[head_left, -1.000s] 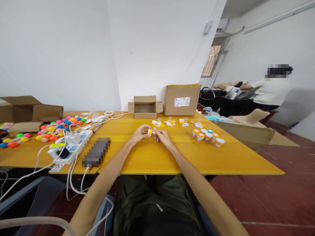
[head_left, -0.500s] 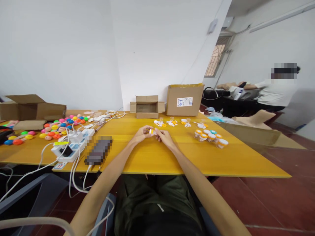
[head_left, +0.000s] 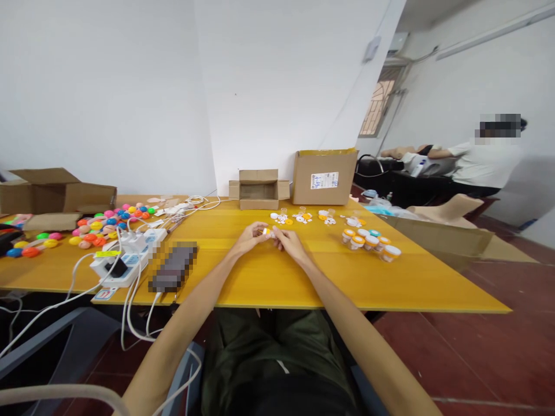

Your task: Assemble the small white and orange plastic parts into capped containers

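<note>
My left hand [head_left: 249, 238] and my right hand [head_left: 288, 242] meet over the middle of the yellow table [head_left: 269, 277]. Together they pinch a small orange-capped container [head_left: 266, 232], fingers closed around it. Just beyond lie loose white and orange caps and small clear cups [head_left: 299, 217]. To the right stands a cluster of small jars with orange and white lids [head_left: 370, 241].
Two open cardboard boxes [head_left: 259, 188] [head_left: 324, 175] stand at the table's far edge. Coloured balls [head_left: 93, 225], power strips with white cables [head_left: 125, 257] and a dark flat device [head_left: 172, 267] fill the left side. Another person [head_left: 481, 162] works at the far right.
My hands stay together on the small container with only slight finger movement. The view has shifted a little.
</note>
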Demonstrator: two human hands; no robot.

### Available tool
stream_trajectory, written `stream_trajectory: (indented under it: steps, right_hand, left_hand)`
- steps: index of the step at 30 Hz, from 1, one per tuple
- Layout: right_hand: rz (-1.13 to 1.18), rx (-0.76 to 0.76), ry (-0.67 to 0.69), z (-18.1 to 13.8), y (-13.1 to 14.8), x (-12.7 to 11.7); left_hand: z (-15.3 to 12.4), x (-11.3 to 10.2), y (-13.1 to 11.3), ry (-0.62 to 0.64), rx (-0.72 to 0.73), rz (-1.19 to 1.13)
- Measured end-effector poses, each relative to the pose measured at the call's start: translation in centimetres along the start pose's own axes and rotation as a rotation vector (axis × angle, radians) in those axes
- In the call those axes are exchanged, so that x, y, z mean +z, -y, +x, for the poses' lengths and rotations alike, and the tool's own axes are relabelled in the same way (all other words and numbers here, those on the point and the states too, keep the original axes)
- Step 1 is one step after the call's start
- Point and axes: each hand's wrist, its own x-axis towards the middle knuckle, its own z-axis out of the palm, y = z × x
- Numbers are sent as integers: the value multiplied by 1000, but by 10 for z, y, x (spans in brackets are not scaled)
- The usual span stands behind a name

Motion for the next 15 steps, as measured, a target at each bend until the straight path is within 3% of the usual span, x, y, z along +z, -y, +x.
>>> stream_trajectory:
  steps: [5,15]
  right_hand:
    - [12,21,0,0,2,1]
    - [-7,-15,27,-2,2,2]
  left_hand:
    - [-1,0,-4,-18,37,-12]
    - [-4,1,-7,-44,-20,-30]
